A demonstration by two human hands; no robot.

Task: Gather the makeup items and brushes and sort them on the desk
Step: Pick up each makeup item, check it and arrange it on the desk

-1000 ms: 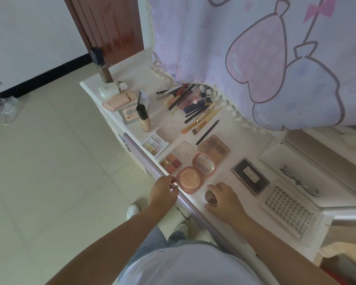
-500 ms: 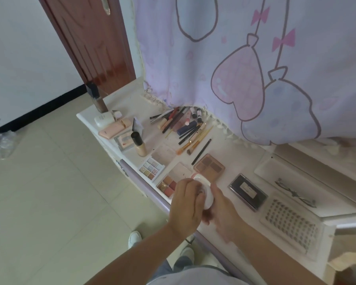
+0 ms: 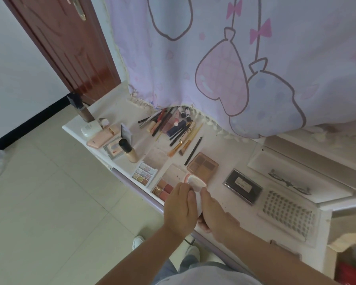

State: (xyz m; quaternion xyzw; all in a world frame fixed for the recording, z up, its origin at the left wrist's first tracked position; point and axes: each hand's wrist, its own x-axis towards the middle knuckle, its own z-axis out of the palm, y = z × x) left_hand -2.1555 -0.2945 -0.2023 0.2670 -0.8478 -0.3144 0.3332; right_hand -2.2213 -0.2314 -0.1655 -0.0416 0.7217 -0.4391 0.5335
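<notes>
round compact point(image 3: 196, 183) now lifted off the desk point(image 3: 240, 204) and folded nearly closed since a second ago, held low centre of frame between left hand point(image 3: 180, 210) and right hand point(image 3: 216, 213), both curled round it. one item apparently readied for sorting. black case point(image 3: 243, 185) at centre right carries a white label, unreadable. no brand legible.

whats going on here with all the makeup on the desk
A person stands at a white desk sorting makeup. Both hands hold a round white compact at the desk's front edge: the left hand curls over it from the left, and the right hand grips it from the right. Beyond the hands lie several palettes, a foundation bottle standing upright, and a bunch of brushes and pencils near the curtain.
</notes>
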